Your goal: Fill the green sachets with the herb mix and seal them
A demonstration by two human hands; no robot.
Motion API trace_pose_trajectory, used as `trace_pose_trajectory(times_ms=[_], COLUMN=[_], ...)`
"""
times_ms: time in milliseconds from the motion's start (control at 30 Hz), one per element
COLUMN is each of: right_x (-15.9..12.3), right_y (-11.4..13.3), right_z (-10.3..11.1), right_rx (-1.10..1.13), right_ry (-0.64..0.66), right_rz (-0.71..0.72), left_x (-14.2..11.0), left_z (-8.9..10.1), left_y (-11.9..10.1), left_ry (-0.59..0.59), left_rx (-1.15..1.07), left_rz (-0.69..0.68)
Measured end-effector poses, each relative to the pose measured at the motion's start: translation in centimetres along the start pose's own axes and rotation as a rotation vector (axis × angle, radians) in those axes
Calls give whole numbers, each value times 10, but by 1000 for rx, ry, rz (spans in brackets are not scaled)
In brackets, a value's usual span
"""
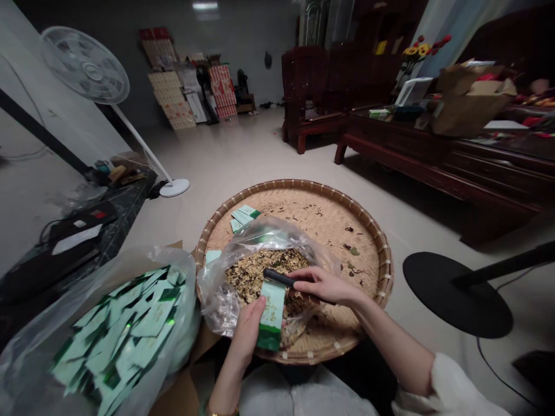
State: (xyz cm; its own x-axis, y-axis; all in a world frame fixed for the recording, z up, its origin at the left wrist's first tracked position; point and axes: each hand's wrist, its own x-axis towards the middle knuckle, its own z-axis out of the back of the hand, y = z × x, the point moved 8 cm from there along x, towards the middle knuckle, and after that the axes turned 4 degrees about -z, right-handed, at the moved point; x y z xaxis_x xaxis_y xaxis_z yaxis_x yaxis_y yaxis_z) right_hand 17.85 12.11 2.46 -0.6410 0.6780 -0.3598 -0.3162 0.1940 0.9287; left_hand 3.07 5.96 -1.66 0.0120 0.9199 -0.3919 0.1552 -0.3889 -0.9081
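Note:
My left hand (250, 325) grips a pale green tea packet (273, 297) with a darker green lower end, held upright with the thumb on its front. My right hand (319, 284) is closed around a slim black tool (278, 278) with a rounded end; its exact kind I cannot make out. The tool lies across the packet's top edge. Behind both hands, an opened clear plastic bag (219, 300) holds a loose mix of dried tea (249, 268), yellowish and dark. This bag rests on a round woven bamboo tray (347, 231) with scattered leaf bits.
Several more packets (244, 216) lie at the tray's far left. A large plastic bag (173, 263) full of green packets (125, 329) stands at left. Around are a white fan (174, 187), a black round stand base (457, 294) and a dark wooden table (433, 156).

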Motion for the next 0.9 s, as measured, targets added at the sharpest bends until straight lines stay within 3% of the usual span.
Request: trace_pose_trajectory(times_ms=[133,367,567,667,900], right_x=[-1,-1,2,0,1], right_y=[0,9,-14,-16,5], right_z=[1,-5,-4,-1,-4], right_rx=[-24,-185,22,82,-127], right_ry=[21,-73,44,55,-61], right_rz=[26,129,-31,-45,135], left_x=[1,2,0,0,1], left_z=[5,3,1,4,1], left_y=[-2,-5,-1,-2,-3], left_ry=[-15,-15,11,-6,19], left_rx=[4,76,34,31,87], left_rz=[-5,-53,-14,-22,-35])
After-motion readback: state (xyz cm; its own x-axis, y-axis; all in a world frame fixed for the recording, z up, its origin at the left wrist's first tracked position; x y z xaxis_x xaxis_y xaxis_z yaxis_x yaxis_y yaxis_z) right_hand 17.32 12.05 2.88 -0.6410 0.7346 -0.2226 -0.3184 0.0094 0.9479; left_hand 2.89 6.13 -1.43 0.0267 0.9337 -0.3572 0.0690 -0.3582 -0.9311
